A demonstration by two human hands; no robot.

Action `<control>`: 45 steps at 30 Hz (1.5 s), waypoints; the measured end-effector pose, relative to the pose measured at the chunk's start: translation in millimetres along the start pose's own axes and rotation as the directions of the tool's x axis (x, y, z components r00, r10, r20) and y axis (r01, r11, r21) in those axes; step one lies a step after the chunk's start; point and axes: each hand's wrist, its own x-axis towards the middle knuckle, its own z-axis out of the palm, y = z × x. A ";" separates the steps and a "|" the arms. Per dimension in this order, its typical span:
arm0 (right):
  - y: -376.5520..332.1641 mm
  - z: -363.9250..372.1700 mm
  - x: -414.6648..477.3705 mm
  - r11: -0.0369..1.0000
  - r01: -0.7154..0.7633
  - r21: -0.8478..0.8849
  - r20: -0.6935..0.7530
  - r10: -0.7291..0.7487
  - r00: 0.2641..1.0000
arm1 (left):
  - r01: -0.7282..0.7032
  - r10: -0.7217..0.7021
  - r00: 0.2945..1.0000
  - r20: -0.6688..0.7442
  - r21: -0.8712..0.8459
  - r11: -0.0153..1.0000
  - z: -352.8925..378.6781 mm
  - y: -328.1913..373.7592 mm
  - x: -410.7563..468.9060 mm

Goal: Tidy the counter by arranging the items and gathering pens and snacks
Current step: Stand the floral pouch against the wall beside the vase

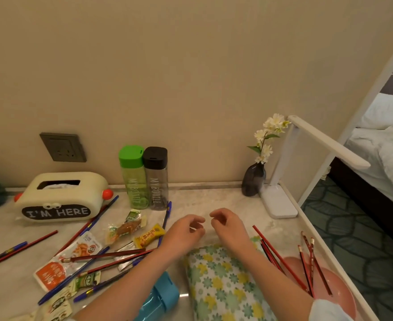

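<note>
Marble counter (214,200) | beige wall (167,77) | pens (75,276), snacks (67,260) scattered | hands (206,224) empty

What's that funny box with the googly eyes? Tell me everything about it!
The cream plastic tissue box sits upright on the marble counter, near the wall. It has rounded corners, a dark top slot showing white tissue, red-orange knobs at both ends, googly eyes, and a black panel reading "I'M HERE". A red pencil reaches its front corner.
</note>
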 end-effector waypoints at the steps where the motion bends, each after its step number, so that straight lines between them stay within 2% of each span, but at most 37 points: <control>1: 5.4 0.5 -2.8 0.995 0.018 -0.093 0.005 -0.018 1.000 | 0.002 -0.004 0.999 0.032 0.085 0.996 4.4 -2.2 -2.9; 5: 22.3 -0.8 -7.5 0.861 0.084 -0.502 0.043 -0.072 0.997 | -0.039 -0.007 0.995 0.103 0.432 0.901 14.5 -6.9 -9.6; 9: 34.7 2.7 -13.4 0.785 0.109 -0.610 0.082 -0.074 0.994 | -0.105 0.026 0.990 0.140 0.594 0.798 19.3 -4.2 -12.2; 15: 26.5 0.8 -14.4 0.814 0.065 -0.577 0.119 0.006 0.993 | -0.041 -0.045 0.988 0.150 0.522 0.852 23.9 0.9 -13.7; 23: -2.7 -15.9 -1.2 0.865 -0.034 -0.501 0.039 0.061 0.997 | 0.068 -0.084 0.994 0.071 0.205 0.976 13.4 26.4 -1.1; 26: -24.0 -21.6 7.8 0.872 -0.016 -0.489 0.018 0.029 0.999 | 0.070 -0.070 0.998 -0.004 0.082 0.994 0.9 36.9 3.3; 29: -47.6 -29.0 14.7 0.863 0.043 -0.503 -0.025 -0.064 0.998 | 0.017 -0.017 0.997 -0.081 -0.006 1.000 -14.3 51.4 6.4; 34: -84.4 -45.2 24.1 0.840 0.151 -0.522 -0.108 -0.240 0.965 | -0.139 0.151 0.968 -0.202 0.073 0.988 -39.1 77.2 13.3; 39: -95.0 -57.3 32.2 0.844 0.280 -0.457 -0.220 -0.412 0.884 | -0.303 0.354 0.836 -0.420 0.186 0.935 -46.9 90.2 17.1; 41: -93.0 -60.5 35.5 0.824 0.329 -0.462 -0.197 -0.457 0.868 | -0.349 0.400 0.794 -0.457 0.196 0.916 -43.4 87.0 18.6; 45: -78.3 -60.8 38.2 0.791 0.325 -0.518 -0.047 -0.406 0.913 | -0.368 0.446 0.771 -0.454 0.254 0.894 -36.3 75.7 25.1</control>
